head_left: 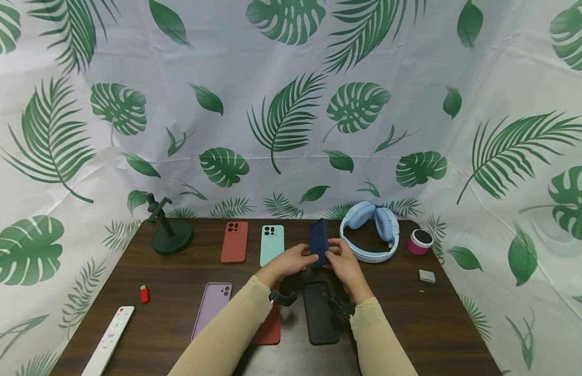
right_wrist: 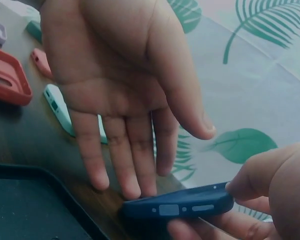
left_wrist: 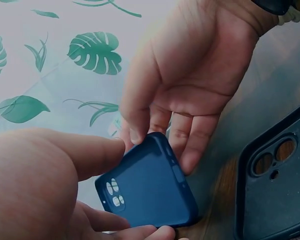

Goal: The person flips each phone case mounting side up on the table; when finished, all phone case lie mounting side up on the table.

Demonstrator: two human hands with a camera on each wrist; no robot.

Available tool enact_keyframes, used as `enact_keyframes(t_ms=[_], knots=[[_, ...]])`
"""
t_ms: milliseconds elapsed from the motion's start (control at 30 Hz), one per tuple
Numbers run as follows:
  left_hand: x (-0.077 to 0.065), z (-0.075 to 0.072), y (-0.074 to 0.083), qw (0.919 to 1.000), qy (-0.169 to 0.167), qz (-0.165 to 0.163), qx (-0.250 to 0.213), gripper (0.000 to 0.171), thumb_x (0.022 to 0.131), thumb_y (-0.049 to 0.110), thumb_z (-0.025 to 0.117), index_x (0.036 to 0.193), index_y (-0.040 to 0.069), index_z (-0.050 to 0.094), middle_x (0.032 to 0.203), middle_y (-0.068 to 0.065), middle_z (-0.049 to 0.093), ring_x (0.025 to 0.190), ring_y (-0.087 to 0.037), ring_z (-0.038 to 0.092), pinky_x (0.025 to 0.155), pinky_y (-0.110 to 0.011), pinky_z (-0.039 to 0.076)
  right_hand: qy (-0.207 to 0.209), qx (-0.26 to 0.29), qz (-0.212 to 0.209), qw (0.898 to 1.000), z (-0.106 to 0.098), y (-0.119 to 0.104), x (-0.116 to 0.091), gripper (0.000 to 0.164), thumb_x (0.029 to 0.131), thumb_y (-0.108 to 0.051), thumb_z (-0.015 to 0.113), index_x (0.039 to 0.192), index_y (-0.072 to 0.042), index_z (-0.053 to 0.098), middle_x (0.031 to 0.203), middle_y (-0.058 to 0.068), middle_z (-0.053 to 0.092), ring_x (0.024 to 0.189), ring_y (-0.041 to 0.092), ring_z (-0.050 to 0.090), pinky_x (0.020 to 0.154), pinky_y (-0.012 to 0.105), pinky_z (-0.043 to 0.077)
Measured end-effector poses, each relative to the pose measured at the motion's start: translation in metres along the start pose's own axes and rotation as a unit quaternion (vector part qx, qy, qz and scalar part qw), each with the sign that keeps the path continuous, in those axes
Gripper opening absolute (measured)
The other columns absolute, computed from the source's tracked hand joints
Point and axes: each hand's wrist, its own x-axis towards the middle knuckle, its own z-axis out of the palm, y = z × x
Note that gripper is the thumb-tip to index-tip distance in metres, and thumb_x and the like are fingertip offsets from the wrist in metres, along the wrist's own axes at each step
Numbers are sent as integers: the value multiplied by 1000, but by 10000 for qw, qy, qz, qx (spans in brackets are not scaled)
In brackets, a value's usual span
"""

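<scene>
A dark blue phone case (head_left: 318, 243) is held tilted above the tabletop between the hands. My right hand (head_left: 345, 263) pinches it by one end, thumb on the rim and fingers beneath; its near long side has port cutouts in the right wrist view. My left hand (right_wrist: 115, 85) is beside the case, its fingers straight with their tips at the far edge and its thumb apart from it. Camera holes show in the case's hollow inside in the left wrist view. Below the hands lies a black phone case (head_left: 321, 316). A red case (head_left: 267, 329) is partly hidden by the left sleeve.
Red (head_left: 234, 243), mint (head_left: 272, 243) and lilac (head_left: 213, 308) phone cases lie leftward. Blue headphones (head_left: 373, 256), a pink-sided jar (head_left: 419, 243) and a small silver piece (head_left: 427, 275) are right. A dark stand (head_left: 172, 237), red USB stick (head_left: 144, 295) and white remote (head_left: 109, 337) are left.
</scene>
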Motion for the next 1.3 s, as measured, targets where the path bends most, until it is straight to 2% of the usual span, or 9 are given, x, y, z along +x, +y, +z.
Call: enact_keyframes(t_ms=[167, 400, 633, 733, 900, 1033, 1167, 1300], knots=[[-2, -1, 2, 10000, 10, -79, 35, 83, 100, 51, 59, 159, 4, 26, 161, -16, 39, 126, -31, 62, 110, -51, 46, 42, -11, -2, 10000, -2, 2, 1, 40, 103, -8, 52, 143, -9, 48, 130, 24, 60, 109, 36, 65, 93, 53, 57], [-5, -2, 4, 9998, 110, -113, 75, 82, 99, 52, 59, 159, 5, 28, 161, -17, 38, 125, -31, 62, 109, -51, 46, 253, -527, 148, 9982, -5, 5, 0, 40, 103, -8, 52, 143, -5, 51, 124, 23, 63, 89, 28, 66, 73, 38, 61], [-6, -1, 7, 9996, 145, -66, 216, 80, 101, 49, 57, 159, 3, 27, 161, -22, 35, 137, -36, 52, 110, -52, 45, 193, -672, 220, 9973, -7, 12, 3, 41, 103, -11, 53, 144, -5, 52, 120, 20, 65, 86, 23, 65, 71, 35, 59], [-6, -1, 6, 9989, 245, -146, 379, 80, 100, 50, 58, 158, 3, 30, 161, -22, 35, 141, -36, 47, 112, -53, 43, 149, -735, 302, 9967, -6, 16, 3, 42, 103, -15, 55, 143, -5, 53, 117, 17, 66, 83, 20, 66, 68, 33, 58], [-5, 1, 3, 9984, 336, -426, 140, 79, 100, 46, 60, 158, 2, 29, 163, -21, 30, 142, -38, 44, 101, -51, 52, 57, -851, 408, 9955, -7, 20, 1, 41, 102, -18, 57, 141, -7, 55, 121, 18, 66, 89, 23, 66, 70, 31, 55], [-5, 2, 0, 9984, 328, -468, 43, 81, 99, 45, 62, 158, 3, 27, 165, -21, 23, 140, -37, 46, 93, -46, 58, 47, -1204, 523, 9913, -7, 19, 0, 42, 102, -21, 57, 141, -7, 56, 119, 16, 65, 94, 24, 64, 71, 30, 52], [-5, 1, -1, 9983, 292, -464, -193, 80, 99, 44, 63, 158, 3, 28, 166, -21, 20, 141, -38, 45, 97, -48, 56, -5, -1368, 588, 9889, -7, 18, 0, 44, 102, -24, 58, 142, -6, 55, 116, 16, 65, 94, 25, 64, 72, 31, 52], [-6, -1, -3, 9973, 249, -455, -518, 78, 100, 42, 63, 157, 3, 28, 165, -21, 22, 141, -39, 44, 101, -51, 53, -36, -1357, 541, 9893, -6, 19, 1, 44, 102, -23, 57, 142, -4, 54, 117, 17, 64, 93, 24, 64, 73, 32, 54]])
